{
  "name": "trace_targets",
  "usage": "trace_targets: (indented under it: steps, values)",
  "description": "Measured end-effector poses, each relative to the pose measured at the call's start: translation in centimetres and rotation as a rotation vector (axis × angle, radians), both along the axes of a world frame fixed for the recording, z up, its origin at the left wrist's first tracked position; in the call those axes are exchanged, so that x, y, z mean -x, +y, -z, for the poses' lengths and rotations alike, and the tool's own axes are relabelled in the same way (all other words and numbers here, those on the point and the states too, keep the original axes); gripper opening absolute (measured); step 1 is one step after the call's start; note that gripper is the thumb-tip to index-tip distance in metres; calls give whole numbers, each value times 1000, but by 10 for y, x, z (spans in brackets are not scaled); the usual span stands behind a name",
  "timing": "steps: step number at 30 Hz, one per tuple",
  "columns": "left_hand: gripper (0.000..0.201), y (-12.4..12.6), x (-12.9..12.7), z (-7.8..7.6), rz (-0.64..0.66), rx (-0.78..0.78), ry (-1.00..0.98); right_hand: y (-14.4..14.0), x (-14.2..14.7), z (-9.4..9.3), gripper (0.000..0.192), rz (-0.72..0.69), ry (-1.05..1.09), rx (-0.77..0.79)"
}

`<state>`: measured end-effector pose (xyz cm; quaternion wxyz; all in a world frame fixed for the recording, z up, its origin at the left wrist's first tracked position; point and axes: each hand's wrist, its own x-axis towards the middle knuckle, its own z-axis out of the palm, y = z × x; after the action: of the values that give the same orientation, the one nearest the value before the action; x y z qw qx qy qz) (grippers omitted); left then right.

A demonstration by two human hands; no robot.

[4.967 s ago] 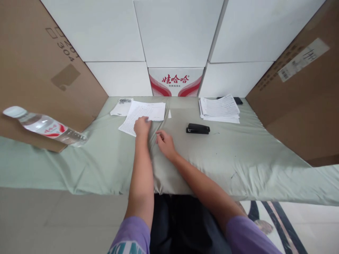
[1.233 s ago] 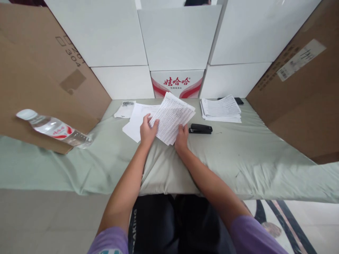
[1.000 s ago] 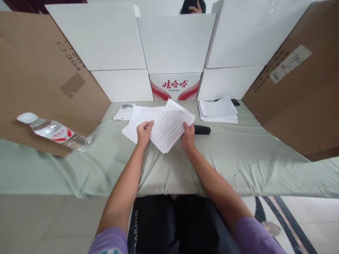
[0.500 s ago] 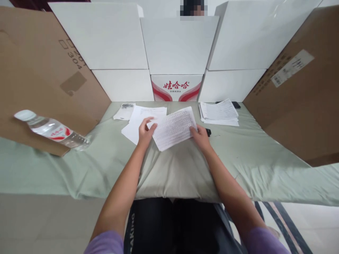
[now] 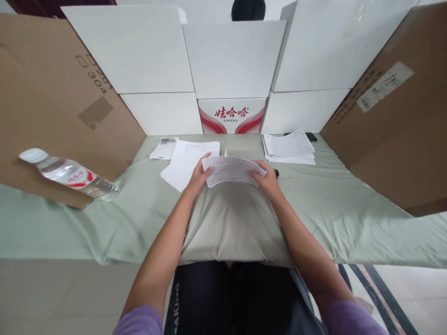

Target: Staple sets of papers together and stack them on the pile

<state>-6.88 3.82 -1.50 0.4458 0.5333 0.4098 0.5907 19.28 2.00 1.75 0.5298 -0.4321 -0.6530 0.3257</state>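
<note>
A printed sheet of paper (image 5: 232,171), densely covered with rows of small characters, is held up in front of me, bowed between both hands. It may be more than one sheet; I cannot tell. My left hand (image 5: 201,174) pinches its left end, thumb on the near face. On the right end, my right hand (image 5: 264,179) grips it the same way. Behind my left hand lie white papers (image 5: 190,158) with faint print. A pile of printed sheets (image 5: 289,146) rests beyond my right hand. Part of a small black object (image 5: 276,173) shows beside my right hand.
White boxes (image 5: 230,58) form a wall at the back, with a person's dark hair (image 5: 247,10) above. Brown cardboard (image 5: 45,111) stands left, another brown box (image 5: 398,139) right. A water bottle (image 5: 73,174) leans at left. A dark phone-like object (image 5: 310,137) lies behind the pile.
The paper has gone from slanted and flat-facing to level, tipped back and bowed. My left hand has moved slightly right and now grips its left end.
</note>
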Motion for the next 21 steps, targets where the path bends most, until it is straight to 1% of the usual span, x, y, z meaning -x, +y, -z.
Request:
trace_targets:
  steps: [2, 3, 7, 10, 14, 17, 19, 21]
  values:
    - [73, 0, -3, 0, 46, 66, 63, -1, 1, 0, 25, 16, 26, -1]
    - [71, 0, -5, 1, 47, 90, 84, -1, 0, 2, 24, 32, 53, 17]
    - [63, -1, -11, 1, -26, 96, 77, 3, -3, 12, 29, 117, 156, 58]
    - [61, -1, -16, 0, -51, 85, 92, 4, -3, 14, 28, 100, 167, 81]
    - [63, 0, -19, 0, -32, 59, 103, 0, -2, 10, 25, 161, 182, 56]
    - [69, -2, -20, 0, -14, 58, 83, -3, -1, 4, 19, 132, 189, 1]
    - [73, -4, -21, -1, -19, 60, 106, -5, -1, 1, 17, 106, 178, -13]
    - [72, -6, -21, -3, -29, 58, 124, -6, -1, 0, 18, 142, 169, -3]
